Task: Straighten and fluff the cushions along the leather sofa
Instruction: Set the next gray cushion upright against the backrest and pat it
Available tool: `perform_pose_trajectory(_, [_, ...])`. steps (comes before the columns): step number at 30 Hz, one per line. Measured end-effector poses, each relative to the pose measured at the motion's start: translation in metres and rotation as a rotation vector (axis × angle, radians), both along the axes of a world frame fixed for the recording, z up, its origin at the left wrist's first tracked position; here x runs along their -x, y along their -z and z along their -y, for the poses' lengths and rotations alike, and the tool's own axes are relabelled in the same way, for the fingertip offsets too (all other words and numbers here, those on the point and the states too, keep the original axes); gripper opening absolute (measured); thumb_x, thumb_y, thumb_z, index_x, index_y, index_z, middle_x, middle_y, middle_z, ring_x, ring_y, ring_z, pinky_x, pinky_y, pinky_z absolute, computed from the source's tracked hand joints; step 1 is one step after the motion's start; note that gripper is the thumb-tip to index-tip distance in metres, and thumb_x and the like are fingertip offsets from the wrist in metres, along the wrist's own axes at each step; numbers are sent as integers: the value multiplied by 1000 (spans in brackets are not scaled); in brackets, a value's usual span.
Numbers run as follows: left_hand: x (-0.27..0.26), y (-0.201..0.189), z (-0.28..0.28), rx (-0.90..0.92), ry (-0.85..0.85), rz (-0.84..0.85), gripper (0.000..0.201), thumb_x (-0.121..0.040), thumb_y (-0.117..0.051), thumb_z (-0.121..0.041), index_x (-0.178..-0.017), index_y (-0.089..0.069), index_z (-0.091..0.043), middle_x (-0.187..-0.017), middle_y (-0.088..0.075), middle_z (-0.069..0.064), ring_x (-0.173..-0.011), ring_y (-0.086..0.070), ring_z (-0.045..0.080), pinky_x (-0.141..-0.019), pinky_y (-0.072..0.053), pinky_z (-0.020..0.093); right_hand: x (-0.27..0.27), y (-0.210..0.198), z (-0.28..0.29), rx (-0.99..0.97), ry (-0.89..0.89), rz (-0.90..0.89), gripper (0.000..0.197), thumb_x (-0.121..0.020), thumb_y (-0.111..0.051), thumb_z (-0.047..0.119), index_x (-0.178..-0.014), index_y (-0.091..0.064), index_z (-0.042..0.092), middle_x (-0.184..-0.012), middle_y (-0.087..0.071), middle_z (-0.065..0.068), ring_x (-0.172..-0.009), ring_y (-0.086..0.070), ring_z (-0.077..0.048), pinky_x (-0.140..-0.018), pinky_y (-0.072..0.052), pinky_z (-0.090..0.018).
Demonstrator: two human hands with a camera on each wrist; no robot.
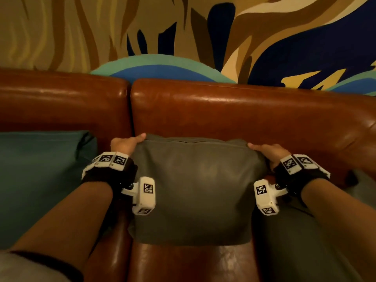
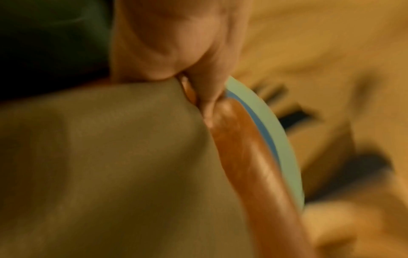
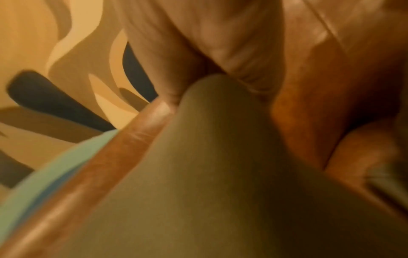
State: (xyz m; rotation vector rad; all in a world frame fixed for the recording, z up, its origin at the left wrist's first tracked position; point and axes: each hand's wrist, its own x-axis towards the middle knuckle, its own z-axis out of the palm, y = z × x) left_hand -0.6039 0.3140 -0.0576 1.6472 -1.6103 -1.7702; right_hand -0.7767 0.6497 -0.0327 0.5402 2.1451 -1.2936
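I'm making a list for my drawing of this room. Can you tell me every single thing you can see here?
Grey cushion: one, grey-green, standing on the seat against the backrest, in the middle, held at both top corners.
Teal cushion: one, dark teal, on the seat to the left of the grey one.
Another grey cushion: one, at the lower right, only partly seen.
Leather sofa: one, shiny reddish brown, with two back sections, along the wall.
Wall painting: one, tan, brown, dark blue, teal and yellow shapes, behind the sofa.
Wrist cameras: two, white with black-and-white square markers, on black straps.
Left hand: pinches the grey cushion's top left corner.
Right hand: pinches its top right corner.
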Motion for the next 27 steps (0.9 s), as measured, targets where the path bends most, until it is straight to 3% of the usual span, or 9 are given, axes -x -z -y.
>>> perform_pose_trajectory(3, [0,13,-4,-154,-109,-255,45,-72,-83,-29,-110,-71,-7,-109,-71,11,-101,-68,28,-96,-52,46,-1,-1,2,101,11,-272,33,-86,-76,26,-110,-68,4,-116,-70,-18,-105,-66,-33,-97,-52,-48])
perform_pose_trajectory(8, [10,23,-4,-289,-142,-357,37,-83,-73,-19,-119,-68,-14,-114,-70,13,-104,-67,30,-94,-53,46,-5,13,5,296,142,-329,20,-88,-73,19,-107,-66,14,-120,-67,-15,-106,-65,-30,-89,-54,-41])
perform_pose_trajectory(12, [3,10,0,-219,-136,-317,45,-78,-80,-27,-115,-64,-7,-106,-71,11,-95,-69,24,-87,-56,37,-10,14,5,340,241,-154,62,-81,-77,47,-131,-57,15,-129,-63,-11,-114,-61,-30,-98,-50,-45])
perform_pose_trajectory(15, [3,3,5,-169,-93,-214,71,-70,-86,-32,-123,-54,2,-111,-66,13,-91,-66,27,-81,-56,39,1,14,3,291,156,-9,117,-47,-86,72,-142,-50,14,-136,-58,-9,-120,-57,-32,-105,-45,-49])
perform_pose_trajectory(18, [10,-3,6,-124,-24,-213,33,-81,-77,-12,-109,-64,0,-105,-68,15,-79,-68,22,-62,-54,30,4,2,9,247,132,-170,43,-84,-76,38,-115,-65,9,-113,-68,-9,-94,-64,-22,-82,-51,-33])
perform_pose_trajectory(20, [8,-2,0,-149,-54,-288,25,-86,-71,-9,-110,-67,-5,-96,-69,10,-82,-68,18,-58,-53,25,4,7,8,243,93,-230,16,-95,-65,31,-103,-68,17,-102,-70,-5,-88,-65,-17,-78,-52,-29])
perform_pose_trajectory(23, [-2,1,-9,-198,-89,-402,10,-93,-63,-12,-102,-66,-9,-90,-67,5,-80,-67,13,-60,-54,21,-5,17,1,266,57,-194,23,-97,-60,41,-106,-70,23,-116,-70,-6,-108,-65,-23,-100,-50,-40])
perform_pose_trajectory(25, [-16,3,-11,-191,-20,-427,15,-94,-61,-16,-107,-65,-10,-97,-68,2,-83,-67,6,-71,-54,18,-18,17,-8,365,101,-184,39,-95,-61,42,-124,-64,17,-120,-70,-8,-109,-66,-24,-94,-53,-40])
perform_pose_trajectory(27, [-33,7,-9,-137,81,-379,34,-92,-63,-20,-125,-61,-8,-112,-68,-1,-101,-64,6,-93,-48,23,-41,10,-15,357,52,-191,54,-86,-66,53,-122,-67,14,-114,-74,-9,-105,-70,-24,-92,-54,-42])
